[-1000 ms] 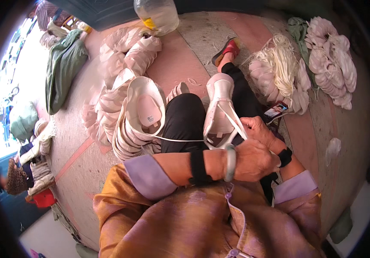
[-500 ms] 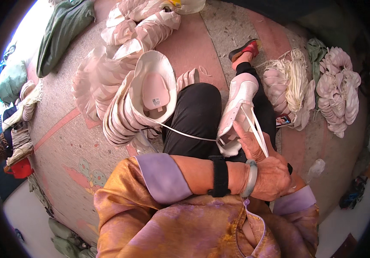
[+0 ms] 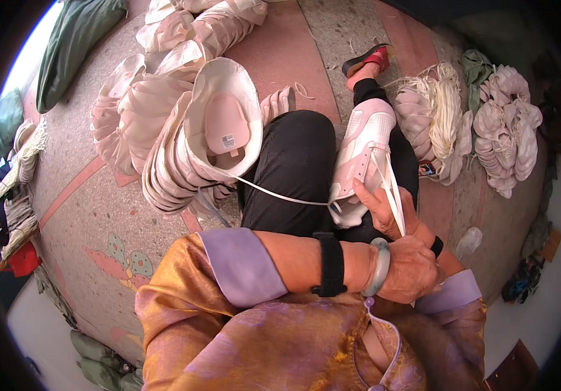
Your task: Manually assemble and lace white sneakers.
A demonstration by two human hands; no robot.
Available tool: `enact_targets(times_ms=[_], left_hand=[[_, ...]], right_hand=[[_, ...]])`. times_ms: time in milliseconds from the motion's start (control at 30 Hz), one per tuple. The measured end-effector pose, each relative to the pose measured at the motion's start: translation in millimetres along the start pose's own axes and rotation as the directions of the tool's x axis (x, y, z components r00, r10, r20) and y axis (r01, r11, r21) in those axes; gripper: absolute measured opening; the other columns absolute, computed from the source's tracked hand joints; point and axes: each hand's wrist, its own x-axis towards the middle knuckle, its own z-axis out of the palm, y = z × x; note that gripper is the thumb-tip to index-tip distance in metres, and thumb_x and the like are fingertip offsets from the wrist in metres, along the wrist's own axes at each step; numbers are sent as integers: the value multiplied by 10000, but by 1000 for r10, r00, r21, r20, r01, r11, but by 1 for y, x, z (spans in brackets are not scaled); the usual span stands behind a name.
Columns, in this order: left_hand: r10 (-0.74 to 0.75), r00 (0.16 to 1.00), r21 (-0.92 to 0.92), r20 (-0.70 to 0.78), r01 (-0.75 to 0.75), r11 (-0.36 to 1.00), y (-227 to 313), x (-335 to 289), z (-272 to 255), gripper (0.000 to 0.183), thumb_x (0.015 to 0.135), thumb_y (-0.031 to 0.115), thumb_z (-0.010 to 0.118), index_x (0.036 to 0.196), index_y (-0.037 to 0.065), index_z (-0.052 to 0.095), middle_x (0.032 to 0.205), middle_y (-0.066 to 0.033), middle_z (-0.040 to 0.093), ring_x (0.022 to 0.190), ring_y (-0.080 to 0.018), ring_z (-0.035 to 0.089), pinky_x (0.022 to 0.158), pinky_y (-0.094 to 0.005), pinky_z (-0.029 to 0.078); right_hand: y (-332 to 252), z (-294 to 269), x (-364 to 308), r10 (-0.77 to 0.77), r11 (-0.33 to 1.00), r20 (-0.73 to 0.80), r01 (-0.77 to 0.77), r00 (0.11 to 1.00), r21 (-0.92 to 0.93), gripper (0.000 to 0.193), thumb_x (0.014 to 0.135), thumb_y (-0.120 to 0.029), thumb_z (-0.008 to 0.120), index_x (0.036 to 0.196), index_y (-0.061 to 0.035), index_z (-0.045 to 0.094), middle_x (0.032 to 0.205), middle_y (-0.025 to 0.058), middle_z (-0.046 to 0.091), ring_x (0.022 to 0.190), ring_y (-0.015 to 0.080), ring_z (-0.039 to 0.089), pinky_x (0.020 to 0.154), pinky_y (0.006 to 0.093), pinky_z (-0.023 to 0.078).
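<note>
The pale shoe upper was rested on the black-trousered lap, its white lace grasped by the right hand; the left hand was clenched just below. Stacked uppers crowded the left; bare floor lay beyond

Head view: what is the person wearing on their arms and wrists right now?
Both arms have golden-orange patterned sleeves ending in lilac cuffs: the left cuff is pushed up the forearm, the right cuff sits near the wrist. The left hand has a black strap around the forearm and a pale green bangle at the wrist. The right hand has a black wristband.
</note>
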Motion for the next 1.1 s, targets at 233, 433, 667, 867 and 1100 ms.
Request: enact_targets(times_ms=[233,433,667,867,1100], left_hand=[[-9,998,10,66,8,1000,1,4,6,65,653,76,563,642,16,539,621,-143,568,593,-317,583,509,-396,451],[-191,977,52,91,187,981,14,14,-11,112,763,116,556,775,6,534,641,-156,563,638,-346,573,581,-422,449],[-70,993,38,-92,74,997,19,33,-7,137,744,132,581,772,4,545,636,-159,531,637,-347,542,617,-427,426],[-43,997,215,63,29,976,24,36,-3,182,726,115,625,855,-9,589,863,-133,567,769,-307,554,656,-393,455],[-324,944,329,67,285,900,50,9,-35,158,712,41,631,854,-3,578,834,-131,550,691,-287,557,591,-348,460]], right_hand=[[-1,2,-4,12,1000,-34,-13,999,-8,566,620,-38,539,1181,-109,550,540,47,375,472,231,472,448,353,424],[0,2,-9,-11,972,-293,79,956,220,503,638,-39,602,1137,-55,547,659,77,540,526,254,542,467,351,448],[0,10,-9,350,914,-335,-240,875,328,517,739,-79,601,1219,0,426,645,142,578,516,262,582,464,351,459],[0,-4,8,439,768,-336,-154,833,621,421,780,-167,574,1178,-66,481,646,173,581,575,339,590,503,390,476],[-2,-18,-55,331,789,-133,-197,934,581,105,766,-175,523,782,-73,540,646,148,580,601,337,579,547,405,464]])
